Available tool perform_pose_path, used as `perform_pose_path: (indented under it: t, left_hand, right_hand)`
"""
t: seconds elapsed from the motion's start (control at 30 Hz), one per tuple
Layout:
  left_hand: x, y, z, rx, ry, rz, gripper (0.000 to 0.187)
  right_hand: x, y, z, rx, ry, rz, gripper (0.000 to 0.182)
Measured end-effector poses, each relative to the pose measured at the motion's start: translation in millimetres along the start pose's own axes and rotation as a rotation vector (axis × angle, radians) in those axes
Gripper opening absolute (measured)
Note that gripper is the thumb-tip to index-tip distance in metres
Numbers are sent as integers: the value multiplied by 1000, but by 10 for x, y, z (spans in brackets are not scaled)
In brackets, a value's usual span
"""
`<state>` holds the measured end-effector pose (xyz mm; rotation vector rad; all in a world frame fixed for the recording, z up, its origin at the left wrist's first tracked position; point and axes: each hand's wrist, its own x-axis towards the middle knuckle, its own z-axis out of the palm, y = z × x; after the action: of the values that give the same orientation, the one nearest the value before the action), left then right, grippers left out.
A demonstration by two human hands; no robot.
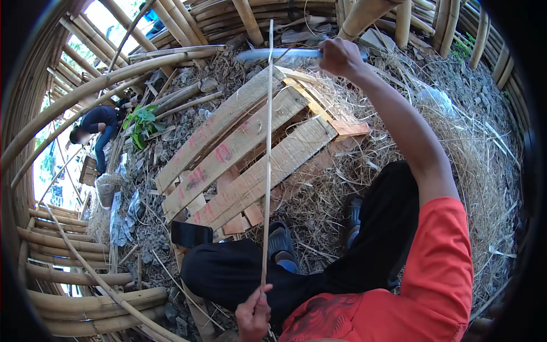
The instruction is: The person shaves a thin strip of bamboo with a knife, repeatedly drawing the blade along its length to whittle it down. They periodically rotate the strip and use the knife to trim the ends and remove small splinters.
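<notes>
A long thin bamboo strip (268, 171) runs upright through the middle of the view. Its lower end is gripped by my left hand (254, 312), fingers closed round it in front of my lap. At arm's length, my right hand (341, 57) is closed on a long-bladed knife (296, 53). The knife's pale blade is smeared by motion and points left, crossing the strip near its top. Beneath the strip lies a slatted wooden crate (239, 145) with red markings, tilted on the ground between my feet and the far wall.
Fine bamboo shavings (325, 196) cover the ground around my sandals. A black phone (192, 234) rests by my knee. Over at the left, another person (102, 125) bends near a green plant (141, 122). Bamboo poles (91, 302) form walls all round.
</notes>
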<state>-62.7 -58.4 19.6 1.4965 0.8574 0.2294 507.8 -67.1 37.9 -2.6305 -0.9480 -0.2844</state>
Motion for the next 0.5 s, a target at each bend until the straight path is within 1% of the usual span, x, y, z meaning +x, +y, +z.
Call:
perform_pose_path:
  t: [0.07,0.1,0.13,0.17,0.23,0.27,0.37,0.47,0.5]
  left_hand:
    - [-117,-114,-25,-17,27,-26,35]
    - [-157,-123,-34,48,33,10,33]
    - [-183,-86,-19,110,41,54,32]
    - [-215,-66,-20,173,50,93,32]
    - [-275,-94,-114,93,36,26,33]
    - [-314,-128,-164,50,28,-7,34]
    - [-349,-400,-327,76,-26,133,31]
    - [-421,-345,-451,-17,65,-96,33]
    - [-396,-315,-458,-32,103,-148,33]
  right_hand:
    - [78,166,29,-40,49,49,25]
    - [93,246,61,-61,74,77,25]
    - [46,243,-58,-38,25,142,28]
    - [78,313,-44,-31,39,193,29]
    - [146,502,-40,-15,69,293,31]
    - [121,574,-42,-18,60,308,33]
    - [-5,857,-38,58,120,478,37]
    - [-171,1280,-150,30,-54,696,44]
    - [-226,1413,-87,-50,-106,668,45]
